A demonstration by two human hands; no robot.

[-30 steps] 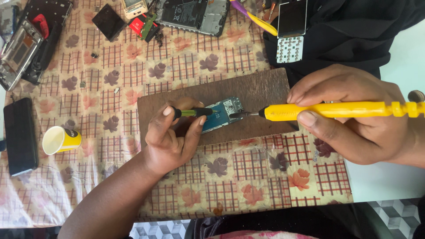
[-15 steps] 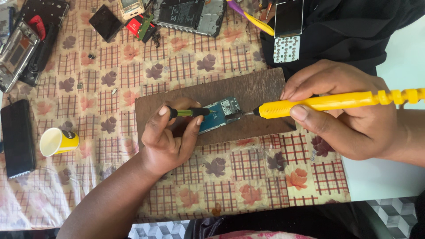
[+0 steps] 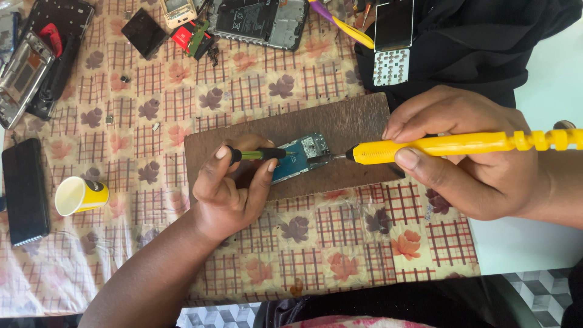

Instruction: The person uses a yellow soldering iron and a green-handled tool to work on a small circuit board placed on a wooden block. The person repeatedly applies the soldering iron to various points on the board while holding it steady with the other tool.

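On brown board [image 3: 340, 121]: circuit board [image 3: 300, 159], both hands' tools touching; yellow cup [image 3: 81, 195] left.

Small yellow paper cup [image 3: 81, 195] lying on its side and a flat black phone [image 3: 24, 191] well left of the left hand. Opened phone body with exposed dark innards [image 3: 258, 21] and small black square part [image 3: 143, 33] above it. Small screen with white keypad panel [image 3: 393, 39] above the right hand, on black cloth [image 3: 486, 42]. Checked floral tablecloth [image 3: 340, 243] underneath.
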